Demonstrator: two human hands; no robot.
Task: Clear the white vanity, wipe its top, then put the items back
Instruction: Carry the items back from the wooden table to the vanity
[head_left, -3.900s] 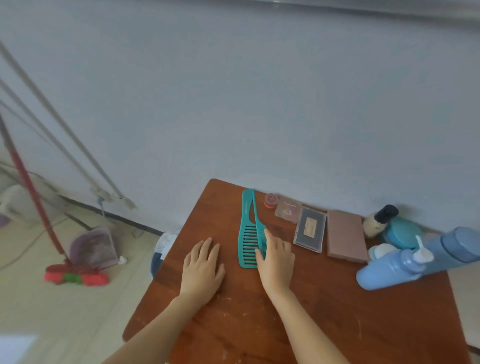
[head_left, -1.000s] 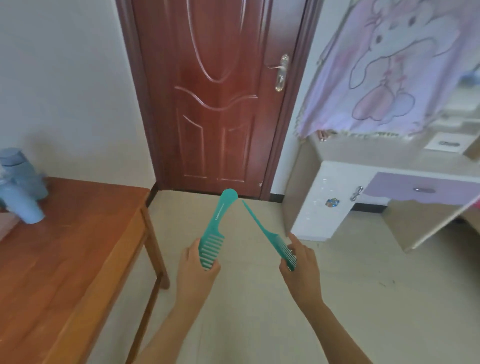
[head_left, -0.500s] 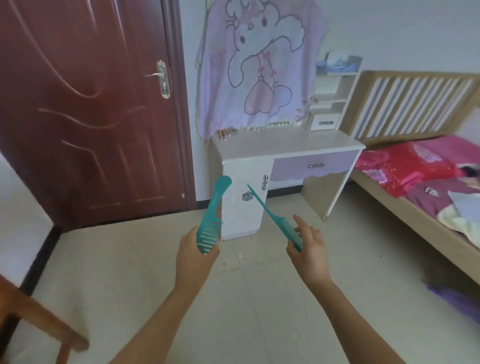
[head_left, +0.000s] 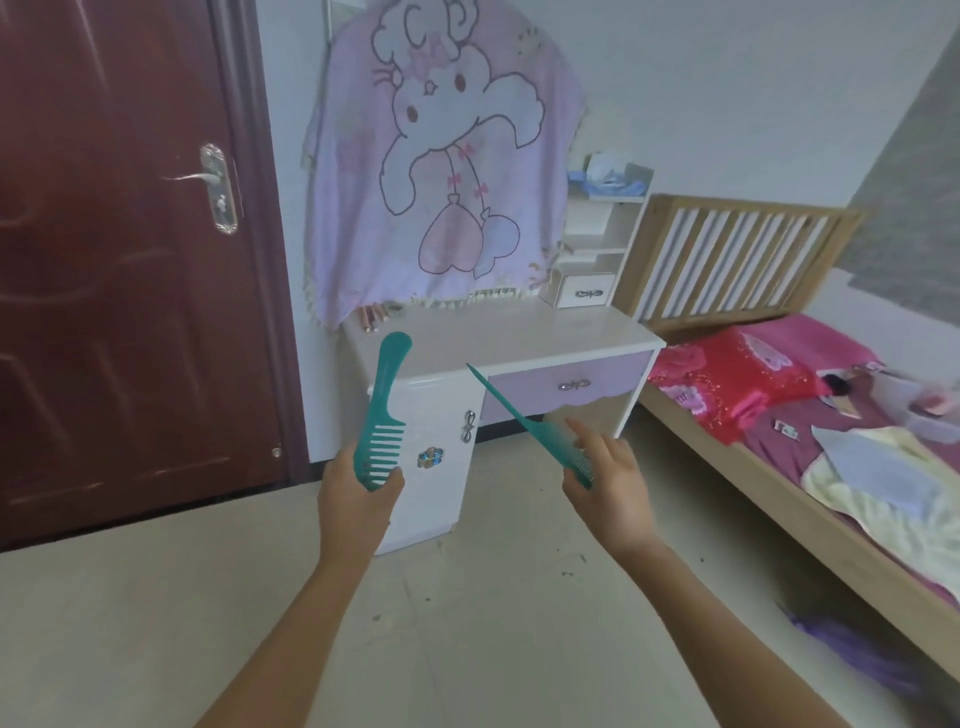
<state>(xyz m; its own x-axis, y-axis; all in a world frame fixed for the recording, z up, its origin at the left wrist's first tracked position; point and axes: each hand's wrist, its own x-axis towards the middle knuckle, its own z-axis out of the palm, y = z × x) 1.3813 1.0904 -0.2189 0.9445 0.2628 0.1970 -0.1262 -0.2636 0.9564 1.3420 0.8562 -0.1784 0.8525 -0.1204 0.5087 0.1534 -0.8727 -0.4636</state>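
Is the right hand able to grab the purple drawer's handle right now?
Probably not yet. The right hand grips the tail comb, so it is busy, and the drawer handle looks farther off. Only bare floor lies between.

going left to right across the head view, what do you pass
door → wide comb → tail comb → bed
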